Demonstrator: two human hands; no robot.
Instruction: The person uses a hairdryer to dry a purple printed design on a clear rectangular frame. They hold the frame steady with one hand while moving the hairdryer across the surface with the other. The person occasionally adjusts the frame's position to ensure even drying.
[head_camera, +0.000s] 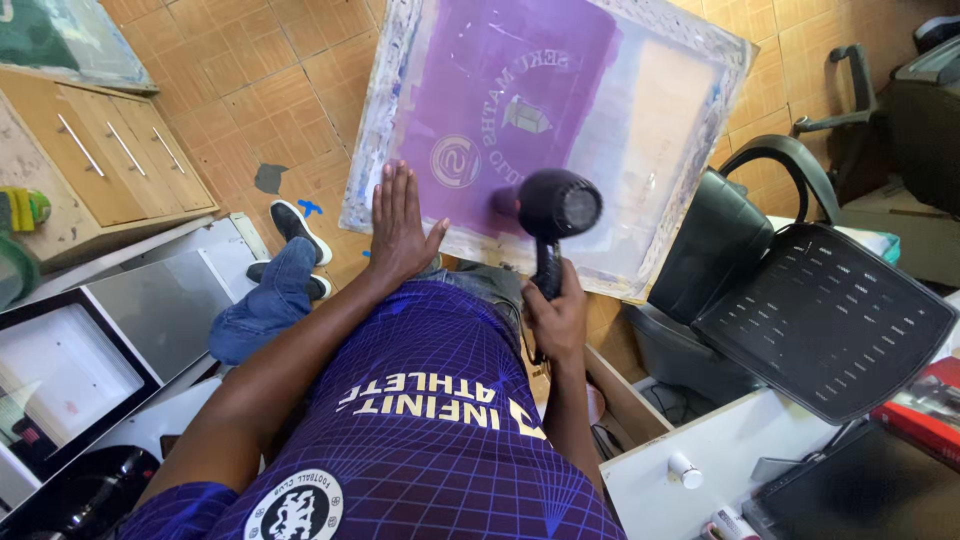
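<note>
A large printing screen (650, 110) with a purple coated mesh and a pale worn frame leans in front of me over the tiled floor. My left hand (400, 225) lies flat and open against its lower edge, fingers spread upward. My right hand (555, 320) grips the handle of a black hair dryer (555, 210), whose barrel points at the purple mesh close to the screen's lower middle.
A black office chair (810, 310) stands at the right, tipped toward me. A wooden cabinet (110, 150) with metal handles is at the left. Framed glass panels (150, 310) lie at the lower left. A white desk (700, 450) with small bottles sits at the lower right.
</note>
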